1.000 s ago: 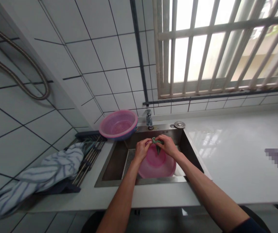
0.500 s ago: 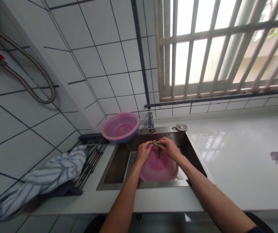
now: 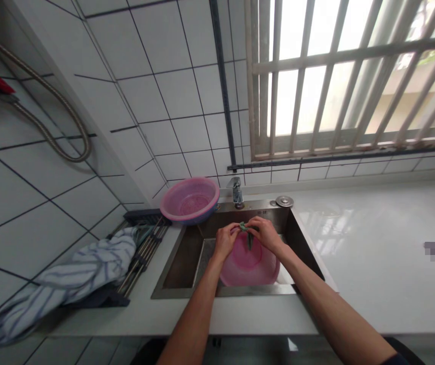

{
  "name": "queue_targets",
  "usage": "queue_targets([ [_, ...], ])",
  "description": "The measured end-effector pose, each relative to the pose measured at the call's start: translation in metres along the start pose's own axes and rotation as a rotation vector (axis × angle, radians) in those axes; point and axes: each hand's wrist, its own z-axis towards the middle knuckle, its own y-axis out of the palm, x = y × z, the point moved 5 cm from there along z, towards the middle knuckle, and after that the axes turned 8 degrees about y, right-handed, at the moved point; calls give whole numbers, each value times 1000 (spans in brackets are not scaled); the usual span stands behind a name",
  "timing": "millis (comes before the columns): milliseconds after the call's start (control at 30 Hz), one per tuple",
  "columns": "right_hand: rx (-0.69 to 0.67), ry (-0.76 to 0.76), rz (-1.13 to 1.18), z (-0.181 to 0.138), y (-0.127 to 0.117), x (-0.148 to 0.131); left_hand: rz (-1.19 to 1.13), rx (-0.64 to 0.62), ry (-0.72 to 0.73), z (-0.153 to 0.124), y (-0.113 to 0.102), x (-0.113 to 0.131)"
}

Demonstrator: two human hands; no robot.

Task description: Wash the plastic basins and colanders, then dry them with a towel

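Both my hands meet over the sink, pinching a small, limp green strip [image 3: 249, 240] between their fingertips. My left hand [image 3: 226, 239] is closed at the strip's left end. From the right, my right hand [image 3: 264, 231] grips it with thumb and fingers. The strip looks bent or looped at the top, and its lower part hangs down; whether it is cloth or a leaf I cannot tell. Just below it, a pink plastic basin [image 3: 251, 271] sits in the steel sink [image 3: 177, 263], partly behind my hands and forearms.
A second pink basin [image 3: 190, 197] rests at the sink's back left corner, beside the faucet [image 3: 236, 192]. A drain strainer [image 3: 284, 201] lies at the back right. On the left, a striped cloth [image 3: 88, 258] covers part of a rolling rack [image 3: 143, 261]. White counter [image 3: 372, 253] extends right.
The view has shifted very slightly. My hands stay over the basin with the green strip, its upper loop looking a little smaller and tighter.
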Motion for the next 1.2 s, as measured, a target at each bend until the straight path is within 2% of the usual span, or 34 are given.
queue_targets([
  [200,32,90,2,-2,-19,21,77,96,-57,-3,-13,-14],
  [367,6,28,-24,-3,-3,10,8,-21,-7,-3,4,-5],
  [433,-13,8,-31,-1,3,5,-12,-27,-5,-3,3,-3],
  [600,11,72,-16,0,-10,19,53,124,-78,-5,-21,-14],
  [667,16,108,-16,-2,-15,27,72,138,-98,-6,-23,-18],
  [767,4,100,-28,-2,-10,25,27,57,-70,-4,-11,-15],
  [900,-30,19,-51,2,7,7,-26,-55,-14,-1,6,-6],
  [1000,-35,34,-21,5,5,4,13,-2,-42,-1,-1,-6],
  [1100,-15,96,-6,4,-5,13,54,52,-80,-1,-14,-11],
  [1200,11,141,-15,1,-9,17,57,77,-104,-3,-18,-15],
])
